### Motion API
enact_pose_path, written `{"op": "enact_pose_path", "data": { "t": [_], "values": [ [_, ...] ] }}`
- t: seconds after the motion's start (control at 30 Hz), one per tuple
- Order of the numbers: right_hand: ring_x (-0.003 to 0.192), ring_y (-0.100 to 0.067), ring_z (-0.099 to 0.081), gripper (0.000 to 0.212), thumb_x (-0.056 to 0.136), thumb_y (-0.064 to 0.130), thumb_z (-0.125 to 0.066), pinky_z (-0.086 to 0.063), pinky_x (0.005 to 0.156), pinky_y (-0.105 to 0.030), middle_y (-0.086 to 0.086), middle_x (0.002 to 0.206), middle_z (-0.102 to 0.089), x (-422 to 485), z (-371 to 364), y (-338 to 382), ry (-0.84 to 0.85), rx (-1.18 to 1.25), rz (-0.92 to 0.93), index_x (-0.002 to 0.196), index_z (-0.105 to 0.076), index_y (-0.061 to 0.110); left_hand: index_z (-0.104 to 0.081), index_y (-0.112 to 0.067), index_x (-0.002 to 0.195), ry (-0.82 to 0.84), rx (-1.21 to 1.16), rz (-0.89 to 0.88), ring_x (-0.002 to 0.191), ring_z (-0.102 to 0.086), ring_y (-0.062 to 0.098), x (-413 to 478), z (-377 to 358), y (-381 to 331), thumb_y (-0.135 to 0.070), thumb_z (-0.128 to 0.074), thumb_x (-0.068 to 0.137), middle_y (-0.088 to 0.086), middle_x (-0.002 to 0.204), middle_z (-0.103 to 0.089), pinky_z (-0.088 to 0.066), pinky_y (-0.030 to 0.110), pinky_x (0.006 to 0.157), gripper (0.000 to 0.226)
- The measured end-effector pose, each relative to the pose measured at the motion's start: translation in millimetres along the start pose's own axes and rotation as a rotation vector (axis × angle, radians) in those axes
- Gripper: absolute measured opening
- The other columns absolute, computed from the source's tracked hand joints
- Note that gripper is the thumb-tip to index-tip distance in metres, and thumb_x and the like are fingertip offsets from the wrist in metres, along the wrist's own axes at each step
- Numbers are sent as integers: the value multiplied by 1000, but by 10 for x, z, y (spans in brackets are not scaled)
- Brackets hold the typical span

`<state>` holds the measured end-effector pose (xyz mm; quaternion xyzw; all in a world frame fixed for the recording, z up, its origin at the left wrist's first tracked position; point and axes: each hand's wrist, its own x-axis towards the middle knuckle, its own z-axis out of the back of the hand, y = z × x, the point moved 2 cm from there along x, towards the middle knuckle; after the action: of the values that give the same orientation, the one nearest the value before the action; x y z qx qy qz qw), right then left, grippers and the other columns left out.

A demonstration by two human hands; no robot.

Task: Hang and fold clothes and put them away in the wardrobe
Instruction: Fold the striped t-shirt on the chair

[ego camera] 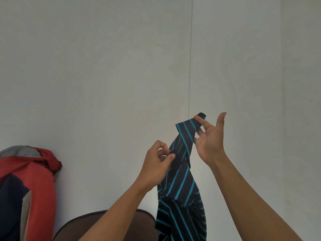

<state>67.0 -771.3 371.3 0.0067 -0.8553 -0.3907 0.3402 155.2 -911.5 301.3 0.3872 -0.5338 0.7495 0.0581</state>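
Low in the view, a dark brown rounded seat (pixel 104 221) sits under both forearms. Beside it the striped shirt (pixel 180 197), navy with teal lines, hangs twisted in the air in front of the wall. The left hand (pixel 156 164) pinches a fold of it between thumb and fingers. Higher up, the right hand (pixel 210 136) is mostly spread, palm open, with only the thumb and forefinger nipping the shirt's top end. At far left a red garment (pixel 33 174) hangs against the pale wall (pixel 104 66).
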Motion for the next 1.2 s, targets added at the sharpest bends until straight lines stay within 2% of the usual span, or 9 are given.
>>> {"op": "enact_pose_path", "data": {
  "t": [0.17,0.37,0.5,0.63,0.77,0.9,0.97,1.03,1.2],
  "values": [
    [126,-25,-52,87,89,78,-22,-42,103,-58,-4,130,-60,-5,128,-7,-26,-57,-16,128,-63,12,-75,-19,99,66,-105,15,94,-73,19,22,70,-111,-8,-57,99,0,106,-74,-62,39,78,21],
    [122,-20,-50,81,91,76,-21,-37,106,-59,5,119,-61,-24,384,4,-126,-310,-42,105,-75,17,-62,-27,126,159,-88,-32,87,-75,27,122,245,-272,-1,-70,89,6,117,-72,-60,39,79,46],
    [110,-16,-62,69,91,69,-38,-44,99,-52,5,105,-71,-39,432,59,-95,-465,22,81,-74,11,-61,-25,129,271,-96,-14,92,-74,32,181,243,-373,6,-64,90,6,114,-73,-59,47,87,50],
    [121,-13,-59,63,87,68,-52,-43,105,-59,6,123,-67,-83,341,133,281,-586,-9,82,-74,10,-64,-26,127,407,-39,-3,93,-74,32,157,159,-419,7,-60,92,9,112,-73,-60,48,82,48],
    [115,-26,-64,80,85,78,-38,-49,100,-51,0,121,-70,-175,246,153,545,-759,-252,90,-75,8,-65,-28,126,407,-30,-3,91,-74,28,158,116,-428,7,-57,92,6,115,-71,-61,43,76,49],
    [115,-29,-64,95,83,83,-28,-47,102,-53,-6,120,-71,-137,221,141,470,-672,-286,103,-74,3,-54,-37,138,429,-57,-19,110,-69,25,139,163,-375,-8,-66,93,-7,135,-61,-56,48,95,55],
    [116,-31,-63,96,83,84,-28,-48,102,-54,-9,121,-70,-98,197,167,426,-576,-288,106,-74,3,-32,-49,147,520,58,-6,119,-63,16,68,175,-273,-26,-81,82,-18,139,-53,-54,37,98,84],
    [115,-32,-64,93,85,82,-28,-51,100,-53,-12,119,-71,-59,182,228,352,-482,-267,106,-75,4,-25,-57,141,628,148,23,121,-59,6,-43,156,-121,-25,-87,74,-25,131,-55,-53,28,98,96],
    [115,-29,-63,77,89,75,-38,-53,97,-52,-6,124,-67,49,309,336,197,-491,-181,106,-77,11,-28,-54,145,532,113,87,124,-60,17,-104,289,201,-25,-89,73,-11,138,-55,-52,44,101,98]
  ]
}}
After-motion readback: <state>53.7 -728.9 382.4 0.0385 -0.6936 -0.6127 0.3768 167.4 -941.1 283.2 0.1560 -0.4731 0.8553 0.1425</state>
